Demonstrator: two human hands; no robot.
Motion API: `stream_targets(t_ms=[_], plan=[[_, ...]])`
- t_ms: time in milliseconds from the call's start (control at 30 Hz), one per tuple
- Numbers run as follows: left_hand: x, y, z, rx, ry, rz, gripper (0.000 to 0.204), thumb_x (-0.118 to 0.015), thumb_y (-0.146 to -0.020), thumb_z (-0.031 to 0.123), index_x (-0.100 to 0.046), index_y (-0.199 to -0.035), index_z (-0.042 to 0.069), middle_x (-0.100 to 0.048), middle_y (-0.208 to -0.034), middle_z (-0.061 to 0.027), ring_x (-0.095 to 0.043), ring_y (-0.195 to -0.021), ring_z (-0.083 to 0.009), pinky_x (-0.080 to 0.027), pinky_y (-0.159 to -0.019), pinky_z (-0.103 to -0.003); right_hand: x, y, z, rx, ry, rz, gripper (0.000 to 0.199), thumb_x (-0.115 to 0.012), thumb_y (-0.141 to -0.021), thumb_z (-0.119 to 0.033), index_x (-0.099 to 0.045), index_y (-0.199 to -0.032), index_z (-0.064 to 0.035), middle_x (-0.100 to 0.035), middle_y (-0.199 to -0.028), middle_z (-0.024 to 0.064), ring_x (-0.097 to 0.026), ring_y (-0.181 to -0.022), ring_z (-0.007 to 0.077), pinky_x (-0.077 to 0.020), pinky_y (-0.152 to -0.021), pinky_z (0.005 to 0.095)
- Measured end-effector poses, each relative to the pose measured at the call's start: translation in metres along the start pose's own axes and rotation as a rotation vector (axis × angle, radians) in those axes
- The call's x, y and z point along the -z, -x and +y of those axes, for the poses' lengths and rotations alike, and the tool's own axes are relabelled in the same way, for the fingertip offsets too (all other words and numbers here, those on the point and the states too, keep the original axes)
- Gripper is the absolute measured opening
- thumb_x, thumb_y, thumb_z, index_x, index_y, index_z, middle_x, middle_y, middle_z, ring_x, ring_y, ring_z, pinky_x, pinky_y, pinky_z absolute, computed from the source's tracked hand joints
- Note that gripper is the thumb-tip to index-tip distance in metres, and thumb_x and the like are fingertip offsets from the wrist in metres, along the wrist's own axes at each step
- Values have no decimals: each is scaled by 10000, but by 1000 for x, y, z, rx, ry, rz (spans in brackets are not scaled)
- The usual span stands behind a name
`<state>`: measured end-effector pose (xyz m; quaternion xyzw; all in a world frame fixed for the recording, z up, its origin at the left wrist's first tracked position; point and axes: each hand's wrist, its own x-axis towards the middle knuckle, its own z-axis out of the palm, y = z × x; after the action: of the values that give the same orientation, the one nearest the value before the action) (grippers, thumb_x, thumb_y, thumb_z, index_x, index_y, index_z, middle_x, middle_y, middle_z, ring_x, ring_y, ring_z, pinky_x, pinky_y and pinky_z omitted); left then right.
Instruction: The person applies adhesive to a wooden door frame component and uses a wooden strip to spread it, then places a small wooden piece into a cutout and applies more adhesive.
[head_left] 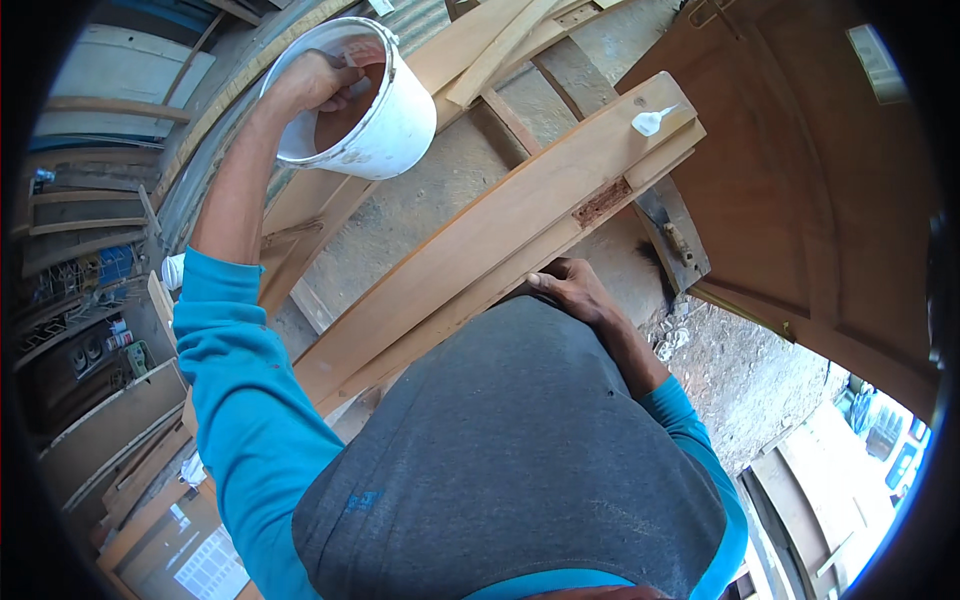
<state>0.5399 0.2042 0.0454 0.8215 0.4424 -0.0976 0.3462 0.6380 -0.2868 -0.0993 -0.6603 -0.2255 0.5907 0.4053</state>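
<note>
Left hand (318, 82) raised at arm's length, fingers hooked over the rim of a white plastic bucket (375, 125) and reaching inside — grasping the rim, bucket tilted with its mouth toward the camera. Bucket interior stained reddish-brown; contents not clear from this angle. Blue long sleeve (240, 380) runs from below the hand down to the lower edge.

Between the two hands: a long curved wooden frame piece (470, 240), pale timber, lying diagonally, its near end by the right hand and its far end up and to the right. At that far end, a white blob of glue (650, 122) on the top face, and a rough mortise slot (602, 202) in the edge just below it.

Right hand (572, 290) lies low against the near edge of the frame piece, fingers curled on the wood — probably bracing rather than gripping; half hidden by the grey shirt (510, 450).

Right of that hand: a large brown wooden door panel (800, 200), and dusty ground (740, 370) below it.
</note>
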Motion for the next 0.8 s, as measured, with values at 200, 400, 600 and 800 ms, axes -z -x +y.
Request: stream_targets(t_ms=[200,400,600,800], plan=[[-4,-8,-4,33,-110,-35,341,-759,-1000,331,-778,-999,-10,-750,-856,-61,-732,-707,-148,-606,-638,-284,0,3,-6,-6,-15,-27,694,-785,-963,-534,-748,-1266,89,-779,-1200,238,-726,-1125,295,-559,-991,406],[-2,-6,-6,-20,-150,-6,362,-762,-977,348,-780,-1013,-11,-762,-848,-86,-736,-696,-205,-598,-657,-348,-1,5,-8,41,-6,-23,711,-767,-977,-538,-723,-1304,92,-772,-1228,233,-719,-1147,298,-546,-1013,410],[9,35,29,-301,-572,302,436,-737,-932,431,-791,-1099,32,-795,-1002,-200,-766,-924,-380,-573,-886,-494,2,6,-4,20,8,-28,734,-751,-986,-553,-709,-1321,99,-774,-1224,221,-714,-1147,295,-542,-1008,407],[19,106,67,-450,-96,640,367,-690,-1048,360,-745,-1184,24,-787,-1125,-142,-775,-1019,-269,-603,-896,-417,2,8,-7,45,25,-27,750,-746,-975,-579,-720,-1304,94,-778,-1199,225,-719,-1135,309,-546,-996,408]])
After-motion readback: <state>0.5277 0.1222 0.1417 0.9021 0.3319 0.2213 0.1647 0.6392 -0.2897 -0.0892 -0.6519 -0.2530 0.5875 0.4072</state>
